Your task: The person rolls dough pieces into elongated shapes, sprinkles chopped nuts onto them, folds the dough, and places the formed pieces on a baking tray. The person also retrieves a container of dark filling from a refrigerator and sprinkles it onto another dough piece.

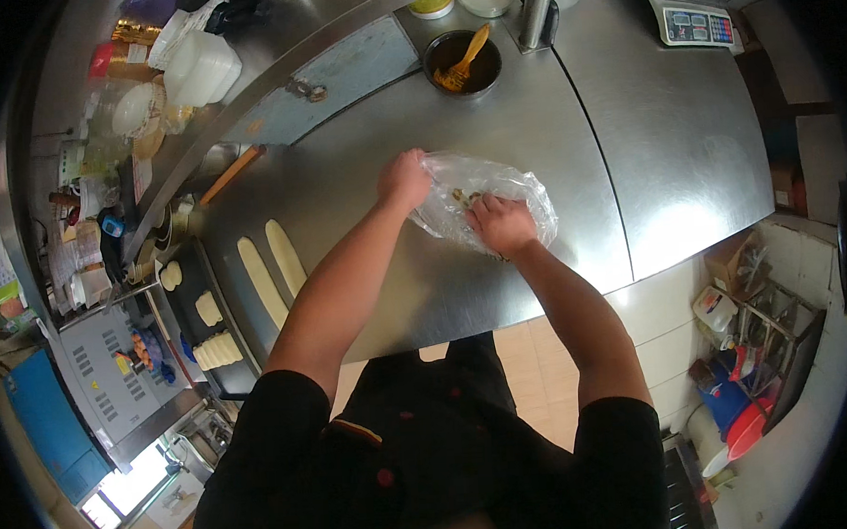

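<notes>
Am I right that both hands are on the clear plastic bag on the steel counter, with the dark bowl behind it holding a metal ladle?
Not quite: the dark bowl holds a wooden spoon, not a metal ladle. The head view shows it. The rest stands: the left hand and the right hand both have a grip on the clear plastic bag on the steel counter.

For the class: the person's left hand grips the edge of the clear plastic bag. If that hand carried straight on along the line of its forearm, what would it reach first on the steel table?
Probably the dark bowl with the wooden brush: the left hand points up and slightly right from the clear plastic bag, over bare steel table. Fisheye bending makes the line uncertain.
</notes>
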Motion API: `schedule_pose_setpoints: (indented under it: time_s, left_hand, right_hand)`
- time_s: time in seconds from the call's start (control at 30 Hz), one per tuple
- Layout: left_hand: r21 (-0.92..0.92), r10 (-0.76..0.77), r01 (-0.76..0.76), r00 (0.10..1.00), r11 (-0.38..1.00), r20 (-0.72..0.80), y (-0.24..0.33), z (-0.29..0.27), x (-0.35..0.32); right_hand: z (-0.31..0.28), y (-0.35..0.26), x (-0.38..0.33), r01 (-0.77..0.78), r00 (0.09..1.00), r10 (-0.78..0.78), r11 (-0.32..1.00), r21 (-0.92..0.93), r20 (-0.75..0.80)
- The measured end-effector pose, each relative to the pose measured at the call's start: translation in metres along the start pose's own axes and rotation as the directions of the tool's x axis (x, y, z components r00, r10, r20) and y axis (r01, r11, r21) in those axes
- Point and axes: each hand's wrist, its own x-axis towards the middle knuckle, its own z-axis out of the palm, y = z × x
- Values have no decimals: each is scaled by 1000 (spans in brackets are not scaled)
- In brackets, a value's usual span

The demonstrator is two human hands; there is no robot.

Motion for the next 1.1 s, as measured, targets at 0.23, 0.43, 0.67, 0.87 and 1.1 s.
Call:
schedule_pose_setpoints:
  time_s: [0.23,0.43,0.67,0.87,1.1]
  left_hand:
    - [-163,44,-38,999,986,33,-8,-2,-15]
    - [-486,171,-175,984,856,-53,-13,-33,-50]
    - [-828,-87,-23,993,560,-86,-189,-52,-184]
    - [-887,-444,228,896,401,30,-333,-34,-347]
    - [-924,-579,262,813,279,56,-426,-16,-437]
  right_hand:
    - [-21,-4,18,-57,991,75,985,164,-108]
    - [-67,-32,46,-458,643,622,-156,875,447]
    - [-74,-105,66,-135,759,211,-874,466,616]
    - [12,-221,117,-371,654,-2,-872,319,756]
    - [97,-353,195,-711,442,199,-516,477,874]
